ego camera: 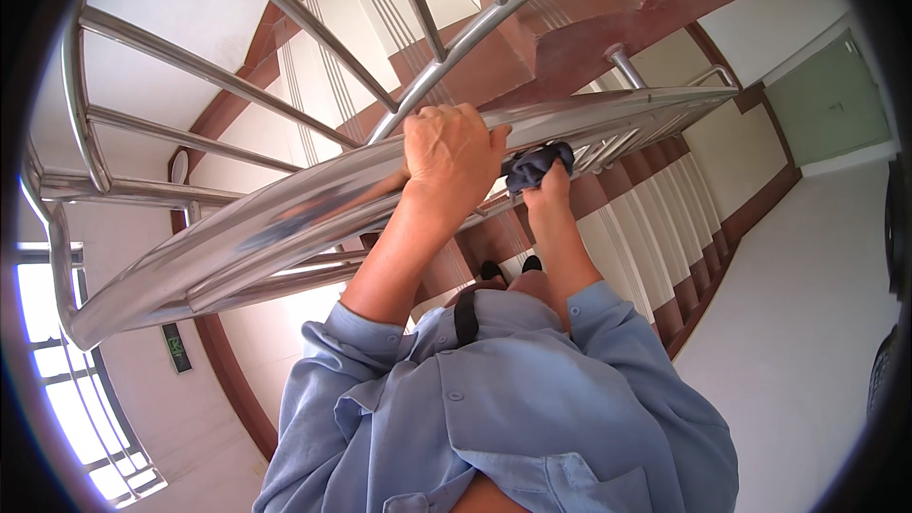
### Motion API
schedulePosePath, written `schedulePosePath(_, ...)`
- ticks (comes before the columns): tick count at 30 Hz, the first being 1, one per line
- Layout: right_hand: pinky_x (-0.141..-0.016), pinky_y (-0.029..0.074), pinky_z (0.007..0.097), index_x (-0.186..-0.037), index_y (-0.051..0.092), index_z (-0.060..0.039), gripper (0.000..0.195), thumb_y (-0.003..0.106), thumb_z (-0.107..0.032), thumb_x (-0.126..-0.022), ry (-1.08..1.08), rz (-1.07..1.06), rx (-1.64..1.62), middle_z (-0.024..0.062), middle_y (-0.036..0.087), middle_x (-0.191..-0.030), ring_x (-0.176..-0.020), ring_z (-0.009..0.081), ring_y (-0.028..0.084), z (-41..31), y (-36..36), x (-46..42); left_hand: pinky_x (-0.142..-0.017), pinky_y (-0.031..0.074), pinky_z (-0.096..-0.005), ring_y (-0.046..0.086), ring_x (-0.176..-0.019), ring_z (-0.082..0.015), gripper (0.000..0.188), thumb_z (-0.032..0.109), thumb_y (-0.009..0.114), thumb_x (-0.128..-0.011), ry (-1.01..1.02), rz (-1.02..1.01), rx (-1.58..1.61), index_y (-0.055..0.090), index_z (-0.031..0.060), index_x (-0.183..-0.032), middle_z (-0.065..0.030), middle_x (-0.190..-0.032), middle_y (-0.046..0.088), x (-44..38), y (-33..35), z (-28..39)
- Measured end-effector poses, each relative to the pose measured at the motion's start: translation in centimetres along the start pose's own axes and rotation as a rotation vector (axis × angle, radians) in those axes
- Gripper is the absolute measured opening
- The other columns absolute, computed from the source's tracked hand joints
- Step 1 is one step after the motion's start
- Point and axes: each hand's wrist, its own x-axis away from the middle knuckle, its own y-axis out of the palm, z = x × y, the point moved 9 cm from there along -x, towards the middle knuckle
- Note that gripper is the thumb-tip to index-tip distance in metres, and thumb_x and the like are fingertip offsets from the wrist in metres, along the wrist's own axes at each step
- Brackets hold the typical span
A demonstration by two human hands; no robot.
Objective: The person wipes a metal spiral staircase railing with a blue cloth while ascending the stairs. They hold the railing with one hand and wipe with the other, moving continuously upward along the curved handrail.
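Note:
A polished metal handrail [263, 206] runs across the view in front of me, from lower left to upper right. My left hand [454, 146] is closed over its top, with the knuckles up. To the right and slightly lower, my right hand [550, 182] grips a dark bunched cloth [538, 167] at the near side of the railing, below the top rail. Whether the cloth touches the metal there cannot be told. The fingers of my right hand are partly hidden by the cloth.
Metal balusters [228, 85] stand beyond the rail. Tiled stairs [641, 214] with reddish-brown edges run down at the right, and more steps [456, 50] lie across the railing. My dark shoes [531, 263] are below. A green door [830, 100] is at far right, a barred window [78, 370] at left.

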Motion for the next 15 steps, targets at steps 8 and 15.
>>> schedulePosePath(8,-0.084,0.055,0.0564,-0.110,0.067,-0.0200,0.030,0.051,-0.045,-0.104,0.231,-0.006,-0.046,0.0046,0.073,-0.110,-0.098,0.0263,0.070,1.2,-0.5,-6.7,-0.059,0.045,-0.0355,0.062,-0.066,-0.0227,0.050,0.051,0.058,-0.094,0.039,0.090,-0.154,0.064,0.0064,-0.073,-0.0080,-0.066,0.061,-0.7,1.2,1.5)
schedulePosePath(15,-0.100,0.046,0.0630,-0.117,0.070,-0.0239,0.036,0.057,-0.052,-0.098,0.115,0.064,-0.115,-0.0015,0.071,-0.126,-0.118,0.0251,0.064,-1.1,-3.9,-13.6,-0.059,0.044,-0.0360,0.060,-0.065,-0.0234,0.049,0.050,0.061,-0.094,0.038,0.113,-0.116,0.060,0.0079,-0.069,-0.0078,-0.064,0.059,-0.7,1.0,1.4)
